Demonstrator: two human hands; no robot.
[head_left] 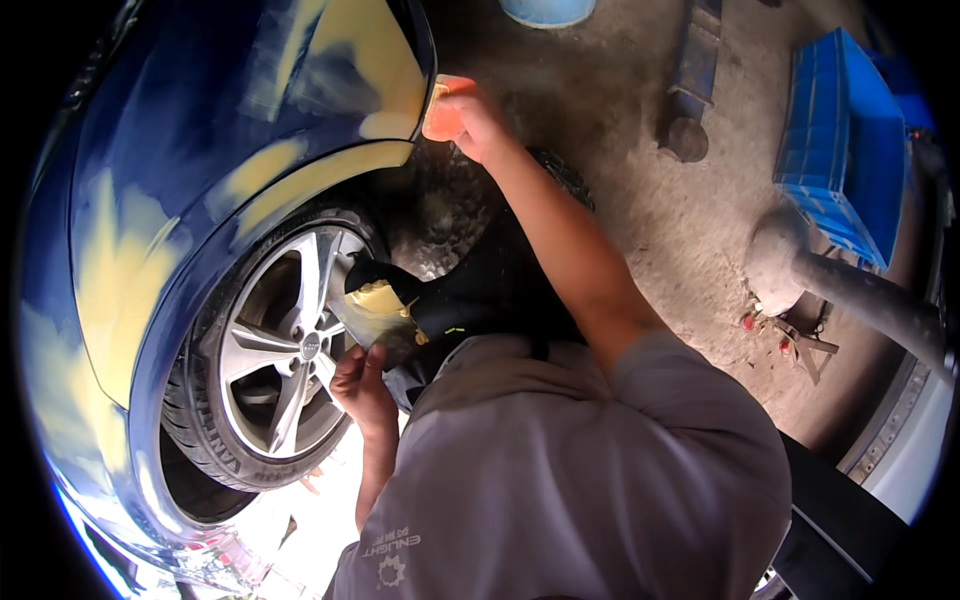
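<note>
My right hand (478, 120) reaches up and presses an orange spreader (441, 112) against the edge of a blue car body panel (180, 130), where yellow filler (375, 60) is smeared above the wheel arch. My left hand (362, 385) holds a flat board (375, 310) loaded with a lump of yellow filler, close in front of the silver alloy wheel (285, 345). More yellow filler patches cover the fender to the left.
The black tyre (195, 420) sits low in the arch. A blue plastic crate (840, 150) stands on the dusty concrete floor (640, 200) at the right, with a grey rounded post (800, 260) and small tools beside it. A blue bucket (547, 10) is at the top.
</note>
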